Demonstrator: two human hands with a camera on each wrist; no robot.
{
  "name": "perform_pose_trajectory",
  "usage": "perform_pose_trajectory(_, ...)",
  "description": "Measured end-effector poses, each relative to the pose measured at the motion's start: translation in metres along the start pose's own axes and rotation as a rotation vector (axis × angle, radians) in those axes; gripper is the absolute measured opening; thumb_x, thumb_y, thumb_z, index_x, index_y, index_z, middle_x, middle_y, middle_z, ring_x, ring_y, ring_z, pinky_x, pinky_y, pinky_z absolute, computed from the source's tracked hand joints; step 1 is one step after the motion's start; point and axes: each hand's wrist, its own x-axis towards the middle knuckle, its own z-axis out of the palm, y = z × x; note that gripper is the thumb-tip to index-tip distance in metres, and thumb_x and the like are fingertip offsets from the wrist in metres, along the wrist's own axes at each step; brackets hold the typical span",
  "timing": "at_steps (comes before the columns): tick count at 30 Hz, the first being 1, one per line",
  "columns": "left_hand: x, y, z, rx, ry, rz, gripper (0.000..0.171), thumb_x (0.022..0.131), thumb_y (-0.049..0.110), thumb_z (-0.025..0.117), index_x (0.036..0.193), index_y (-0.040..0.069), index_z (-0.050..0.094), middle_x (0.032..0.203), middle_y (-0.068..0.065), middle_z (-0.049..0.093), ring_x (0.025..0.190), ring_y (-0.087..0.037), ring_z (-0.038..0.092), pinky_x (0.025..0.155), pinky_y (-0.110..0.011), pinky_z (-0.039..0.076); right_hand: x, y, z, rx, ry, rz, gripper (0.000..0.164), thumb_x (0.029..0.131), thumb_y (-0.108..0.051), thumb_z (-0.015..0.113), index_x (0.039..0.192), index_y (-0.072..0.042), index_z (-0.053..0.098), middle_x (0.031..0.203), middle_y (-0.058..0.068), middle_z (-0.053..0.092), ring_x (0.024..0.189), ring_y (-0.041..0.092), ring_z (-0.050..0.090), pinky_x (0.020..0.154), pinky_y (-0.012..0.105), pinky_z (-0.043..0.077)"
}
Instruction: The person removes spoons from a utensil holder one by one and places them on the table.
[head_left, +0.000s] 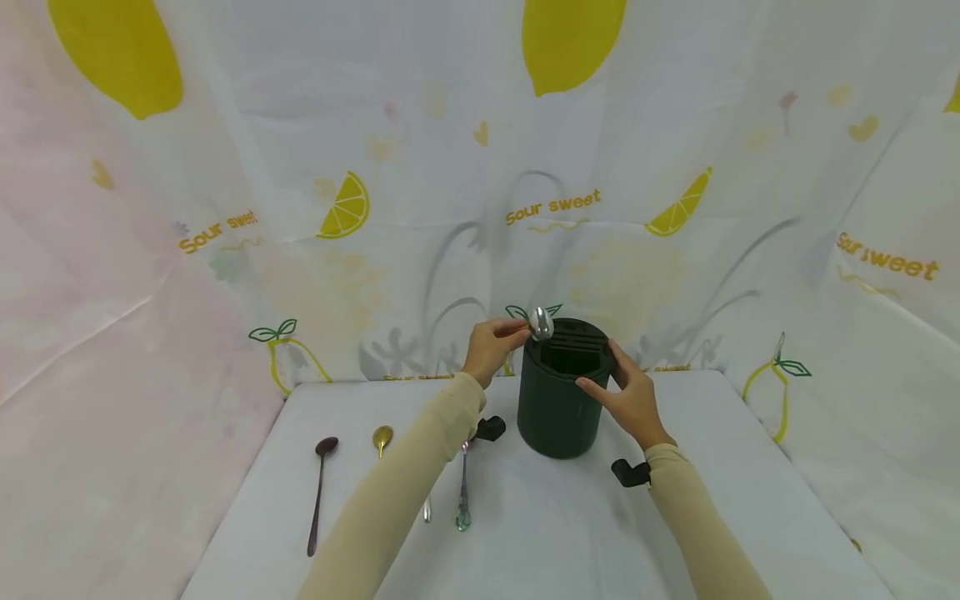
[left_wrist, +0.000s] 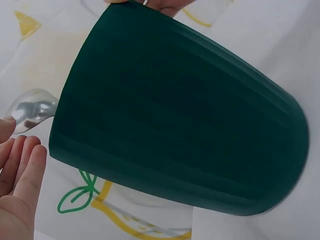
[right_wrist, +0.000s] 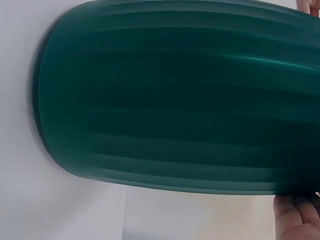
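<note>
A dark green utensil holder stands upright on the table, its top fitted with a slotted insert beside a larger opening. My left hand pinches a silver spoon by its bowl at the holder's left rim. In the left wrist view, the thumb lies against the spoon's bowl, and the holder's wall hides the handle. With my right hand I grip the holder's upper right side, thumb at the front rim and fingers round the side. The right wrist view is mostly filled by the holder's ribbed wall.
On the left of the white table lie a dark brown spoon and a gold spoon, partly under my left sleeve. Nearer the holder are a silver handle end and a utensil with a greenish ornate handle. Lemon-print cloth hangs behind.
</note>
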Motion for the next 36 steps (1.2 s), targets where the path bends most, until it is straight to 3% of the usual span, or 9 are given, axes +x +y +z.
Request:
perform_pose_trajectory(7,0.002,0.000,0.006,-0.035,-0.005,-0.007,0.028,0.092,0.016,0.071,0.118,0.006,0.069,0.110,-0.005,0.069,0.102,-0.018,0.065,0.091,-0.029,0.053,0.001,-0.002,0.000,0.001,0.002,-0.005,0.083,0.085,-0.019,0.078,0.150,0.003,0.030,0.151,0.025,0.033,0.134,0.038,0.040,0.105,0.049,0.040)
perform_pose_trajectory(15,0.005,0.001,0.008,-0.279,-0.022,-0.031,0.025,0.090,0.005,0.069,0.113,-0.005,0.067,0.110,-0.016,0.065,0.098,-0.026,0.068,0.086,-0.031,0.057,0.001,-0.003,0.000,0.002,0.011,0.001,0.083,0.085,-0.020,0.078,0.150,0.001,0.030,0.152,0.022,0.032,0.135,0.037,0.040,0.106,0.047,0.039)
perform_pose_trajectory(20,0.004,0.002,0.010,-0.359,-0.029,-0.068,0.025,0.090,0.002,0.069,0.113,-0.006,0.066,0.109,-0.018,0.064,0.096,-0.026,0.068,0.086,-0.033,0.057,0.001,-0.001,0.001,0.012,0.007,-0.002,0.083,0.085,-0.019,0.078,0.150,0.001,0.030,0.152,0.023,0.032,0.135,0.036,0.039,0.106,0.047,0.039)
perform_pose_trajectory(27,0.001,0.005,0.013,-0.379,-0.049,-0.064,0.027,0.089,0.002,0.069,0.114,-0.006,0.065,0.108,-0.017,0.063,0.095,-0.025,0.068,0.086,-0.034,0.057,0.001,0.001,0.002,0.008,0.009,-0.003,0.084,0.085,-0.021,0.078,0.150,0.001,0.030,0.151,0.024,0.033,0.135,0.036,0.040,0.106,0.048,0.039)
perform_pose_trajectory(36,-0.002,0.010,0.010,-0.376,-0.054,-0.007,0.026,0.090,0.001,0.068,0.113,-0.009,0.065,0.110,-0.018,0.063,0.096,-0.026,0.067,0.087,-0.035,0.056,0.001,0.001,0.001,0.001,0.012,-0.010,0.084,0.085,-0.020,0.078,0.150,0.001,0.030,0.151,0.024,0.033,0.134,0.036,0.040,0.105,0.047,0.040)
